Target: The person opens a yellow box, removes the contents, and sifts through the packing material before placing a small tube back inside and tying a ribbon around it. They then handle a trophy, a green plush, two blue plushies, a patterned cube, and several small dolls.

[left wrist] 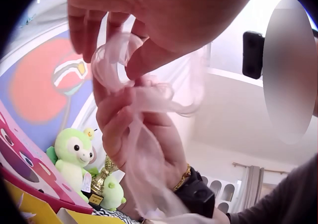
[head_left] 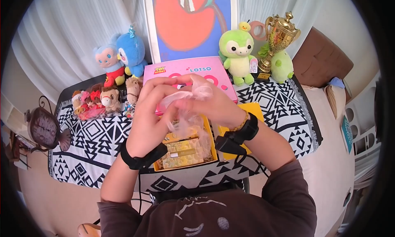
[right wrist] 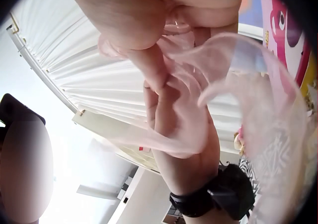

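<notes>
A sheer pale pink ribbon point(head_left: 201, 88) is looped between both hands, above an open yellow box point(head_left: 214, 148). My left hand point(head_left: 154, 103) pinches part of it between thumb and fingers; in the left wrist view a loop of the ribbon point(left wrist: 112, 70) circles by those fingers. My right hand point(head_left: 214, 103) has its fingers curled on the ribbon close to the left fingertips. Loose ends hang down, one long tail point(right wrist: 268, 100) crossing the right wrist view. Inside the box lies a patterned yellow package point(head_left: 185, 152) with shredded filling around it.
A pink box point(head_left: 218, 70) stands behind the hands. Plush toys point(head_left: 238, 56) and a gold trophy point(head_left: 279, 39) are at the back right, with more plush toys point(head_left: 131, 49) at the back left. A yellow lid point(head_left: 255, 111) lies beside the open box. A dark clock point(head_left: 43, 130) is at far left.
</notes>
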`<action>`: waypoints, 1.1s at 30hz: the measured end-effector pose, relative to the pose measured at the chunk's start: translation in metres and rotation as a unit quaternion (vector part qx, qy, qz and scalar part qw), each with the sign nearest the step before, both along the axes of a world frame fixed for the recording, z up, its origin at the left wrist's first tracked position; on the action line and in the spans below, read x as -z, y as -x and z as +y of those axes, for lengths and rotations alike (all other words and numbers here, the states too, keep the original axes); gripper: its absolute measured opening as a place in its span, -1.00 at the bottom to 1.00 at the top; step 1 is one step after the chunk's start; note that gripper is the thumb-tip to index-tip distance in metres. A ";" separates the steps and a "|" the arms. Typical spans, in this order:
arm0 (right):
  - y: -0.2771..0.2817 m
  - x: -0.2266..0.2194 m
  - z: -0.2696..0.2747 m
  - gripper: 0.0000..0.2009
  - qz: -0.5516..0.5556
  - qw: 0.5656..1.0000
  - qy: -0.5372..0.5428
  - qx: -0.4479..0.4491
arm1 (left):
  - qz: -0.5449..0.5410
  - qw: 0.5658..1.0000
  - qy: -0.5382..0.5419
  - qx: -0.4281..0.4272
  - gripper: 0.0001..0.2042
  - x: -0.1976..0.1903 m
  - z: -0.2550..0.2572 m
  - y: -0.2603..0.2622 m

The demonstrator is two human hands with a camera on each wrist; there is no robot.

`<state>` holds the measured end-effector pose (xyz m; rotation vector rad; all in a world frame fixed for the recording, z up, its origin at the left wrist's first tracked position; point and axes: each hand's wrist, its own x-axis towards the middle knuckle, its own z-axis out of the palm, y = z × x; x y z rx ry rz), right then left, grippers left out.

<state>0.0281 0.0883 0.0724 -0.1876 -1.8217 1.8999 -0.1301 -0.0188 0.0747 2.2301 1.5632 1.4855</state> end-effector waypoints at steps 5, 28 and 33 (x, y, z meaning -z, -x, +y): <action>0.000 0.040 0.068 -0.58 0.000 0.989 0.146 0.026 | -0.158 0.977 0.136 -0.046 -0.71 0.015 -0.008 0.017; 0.012 0.081 0.024 -0.87 -0.380 0.629 -0.678 0.021 | 0.262 0.938 0.204 -0.105 -0.89 0.086 -0.014 0.045; -0.005 0.057 0.039 -0.86 -0.305 0.695 -0.651 0.029 | 0.208 0.951 0.214 -0.081 -0.92 0.062 -0.019 0.049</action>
